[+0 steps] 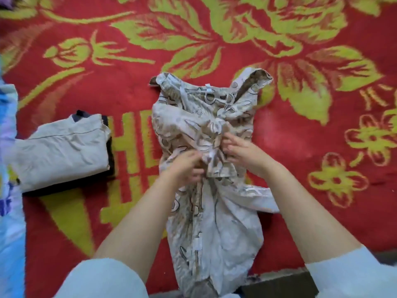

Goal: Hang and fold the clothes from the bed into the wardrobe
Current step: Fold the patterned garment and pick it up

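A crumpled beige patterned garment [193, 117] lies lengthwise on the red floral blanket [300, 130] of the bed, its neck end far from me and its lower end hanging toward me. My left hand [184, 166] and my right hand [242, 151] meet at its middle. Both pinch bunched fabric and a white strap there, fingers curled. The strap's ends are hidden under my fingers.
A folded beige garment [62, 149] lies on a folded dark one [110, 155] to the left. A light blue patterned cloth [8, 190] runs along the left edge. The dark bed edge [279, 284] shows at the bottom, near my pale sleeves.
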### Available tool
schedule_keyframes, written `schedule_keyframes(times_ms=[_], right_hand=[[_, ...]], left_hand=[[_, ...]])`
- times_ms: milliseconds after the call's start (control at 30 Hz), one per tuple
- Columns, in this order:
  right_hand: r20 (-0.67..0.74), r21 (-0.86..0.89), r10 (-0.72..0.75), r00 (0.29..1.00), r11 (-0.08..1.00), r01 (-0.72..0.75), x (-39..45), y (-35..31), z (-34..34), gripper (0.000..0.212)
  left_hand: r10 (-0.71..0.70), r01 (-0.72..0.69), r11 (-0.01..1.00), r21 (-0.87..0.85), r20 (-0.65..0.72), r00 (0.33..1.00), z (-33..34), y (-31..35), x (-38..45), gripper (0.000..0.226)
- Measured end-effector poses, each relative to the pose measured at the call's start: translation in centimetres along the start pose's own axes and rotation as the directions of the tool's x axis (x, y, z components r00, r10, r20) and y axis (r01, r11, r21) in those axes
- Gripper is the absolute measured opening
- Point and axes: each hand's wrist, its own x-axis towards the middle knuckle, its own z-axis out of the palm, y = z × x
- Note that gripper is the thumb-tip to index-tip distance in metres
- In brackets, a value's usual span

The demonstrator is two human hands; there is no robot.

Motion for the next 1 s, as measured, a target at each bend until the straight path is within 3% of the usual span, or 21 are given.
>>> schedule_keyframes(times_ms=[67, 133, 200, 233, 300, 367, 433, 467, 500, 567, 600, 667, 700, 733, 767, 800, 867, 900, 933, 967, 1000], right_hand=[[-0.105, -0.113, 0.057, 0.993, 0.991, -0.069, 0.4, 2.8, -0.2, 0.044], [-0.295, -0.234, 0.028, 0.955, 0.967, -0.100, -0.4, 5.8, -0.6, 0.040], [-0.381, -0.417, 0.007, 0.925, 0.891, -0.178, -1.5, 9.3, -0.6, 0.038], [-0.365, -0.485, 0.044, 0.930, 0.844, -0.230, -2.2, 11.0, -0.3, 0.047], [-0.286, -0.532, 0.162, 0.944, 0.793, -0.297, -3.4, 14.1, 0.7, 0.073], [-0.225, -0.525, 0.320, 0.920, 0.756, -0.391, -4.5, 16.3, 2.2, 0.081], [-0.194, -0.531, 0.404, 0.894, 0.723, -0.442, -5.7, 17.9, 4.1, 0.070], [-0.244, -0.564, 0.369, 0.897, 0.698, -0.441, -6.4, 18.0, 5.0, 0.059], [-0.358, -0.623, 0.230, 0.905, 0.664, -0.414, -7.3, 18.6, 5.9, 0.050], [-0.442, -0.790, -0.190, 0.877, 0.545, -0.281, -9.1, 19.6, 7.3, 0.048], [-0.418, -0.843, -0.413, 0.809, 0.508, -0.176, -10.1, 19.8, 8.2, 0.045], [-0.238, -0.919, -0.642, 0.729, 0.392, 0.046, -11.6, 20.9, 10.7, 0.038], [-0.112, -0.953, -0.635, 0.764, 0.286, 0.098, -12.1, 21.2, 12.3, 0.038], [0.036, -0.981, -0.517, 0.855, 0.145, 0.129, -12.5, 21.0, 13.6, 0.036], [0.176, -0.977, -0.297, 0.939, 0.063, 0.203, -12.9, 21.1, 14.8, 0.038], [0.270, -0.960, -0.009, 0.963, 0.078, 0.270, -13.4, 21.6, 15.7, 0.047], [0.402, -0.900, 0.364, 0.840, 0.324, 0.291, -13.6, 22.7, 16.4, 0.060], [0.472, -0.841, 0.400, 0.786, 0.471, 0.266, -13.6, 22.8, 16.4, 0.060], [0.486, -0.764, 0.333, 0.808, 0.611, 0.208, -13.7, 22.9, 16.4, 0.052], [0.407, -0.677, 0.242, 0.881, 0.727, 0.113, -13.9, 22.7, 16.1, 0.042], [0.194, -0.559, 0.126, 0.973, 0.829, 0.004, -13.8, 22.7, 15.6, 0.036]], left_hand=[[0.035, 0.024, 0.949, 0.313, -0.181, 0.983, -0.9, -3.9, 1.3, 0.021], [0.199, -0.026, 0.895, 0.445, -0.346, 0.917, -2.1, -7.4, 0.8, 0.021], [0.282, 0.002, 0.864, 0.503, -0.488, 0.826, -3.1, -11.0, -0.1, 0.040], [0.231, 0.065, 0.879, 0.472, -0.541, 0.808, -3.3, -12.8, -0.6, 0.057], [0.005, 0.187, 0.936, 0.298, -0.543, 0.840, -3.2, -15.6, -1.5, 0.084], [-0.102, 0.207, 0.961, 0.183, -0.461, 0.881, -2.7, -18.3, -1.8, 0.083], [-0.154, 0.219, 0.965, 0.142, -0.367, 0.917, -2.4, -20.3, -2.0, 0.067], [-0.186, 0.238, 0.963, 0.129, -0.324, 0.928, -2.4, -20.9, -2.0, 0.059], [-0.224, 0.266, 0.957, 0.114, -0.288, 0.931, -2.4, -21.6, -2.4, 0.052], [-0.302, 0.323, 0.945, 0.056, -0.236, 0.924, -2.8, -22.9, -3.3, 0.038], [-0.338, 0.348, 0.937, 0.012, -0.210, 0.917, -3.2, -23.5, -4.0, 0.036], [-0.364, 0.361, 0.931, -0.048, -0.179, 0.914, -4.1, -24.3, -5.2, 0.036], [-0.351, 0.346, 0.936, -0.062, -0.193, 0.916, -4.5, -24.5, -5.7, 0.038], [-0.323, 0.319, 0.946, -0.057, -0.223, 0.920, -5.0, -24.7, -5.9, 0.041], [-0.285, 0.292, 0.956, -0.010, -0.263, 0.922, -5.3, -24.7, -6.3, 0.044], [-0.233, 0.266, 0.962, 0.067, -0.308, 0.922, -5.8, -24.7, -6.4, 0.044], [-0.123, 0.214, 0.947, 0.240, -0.343, 0.931, -6.6, -24.7, -7.1, 0.039], [-0.103, 0.197, 0.940, 0.277, -0.319, 0.942, -7.0, -24.7, -7.2, 0.033], [-0.112, 0.197, 0.935, 0.296, -0.279, 0.954, -7.4, -24.9, -7.3, 0.030], [-0.142, 0.216, 0.926, 0.311, -0.243, 0.960, -7.7, -25.1, -7.3, 0.031], [-0.170, 0.235, 0.919, 0.316, -0.219, 0.961, -8.0, -25.4, -7.3, 0.036]])
